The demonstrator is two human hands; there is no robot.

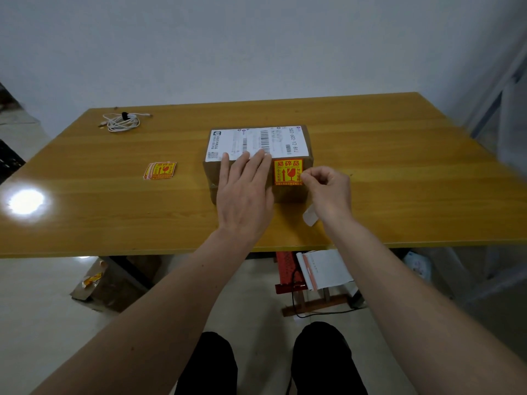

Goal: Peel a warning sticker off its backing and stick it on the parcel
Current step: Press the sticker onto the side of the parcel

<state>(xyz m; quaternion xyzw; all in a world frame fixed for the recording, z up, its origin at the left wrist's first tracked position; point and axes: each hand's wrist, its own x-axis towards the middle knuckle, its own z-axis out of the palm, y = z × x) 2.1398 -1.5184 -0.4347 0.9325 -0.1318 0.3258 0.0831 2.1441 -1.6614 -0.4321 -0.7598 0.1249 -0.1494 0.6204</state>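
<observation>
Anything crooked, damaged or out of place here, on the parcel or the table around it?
Nothing stands out. The warning sticker sits square on the parcel, below the shipping label. The left hand lies flat on the box; the right hand pinches at the sticker's edge. Spare stickers lie stacked on the table.

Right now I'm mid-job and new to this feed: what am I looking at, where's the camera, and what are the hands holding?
There is one picture, from a camera on the person's head, looking down over their bare forearms; no machine is involved. On the wooden table sits a cardboard parcel with a white shipping label on top. The left hand lies flat on the parcel, steadying it. The right hand pinches the right edge of a red and yellow warning sticker lying on the parcel. A white strip, probably peeled backing, shows under that hand. Further left lie spare stickers and a coiled white cable.
</observation>
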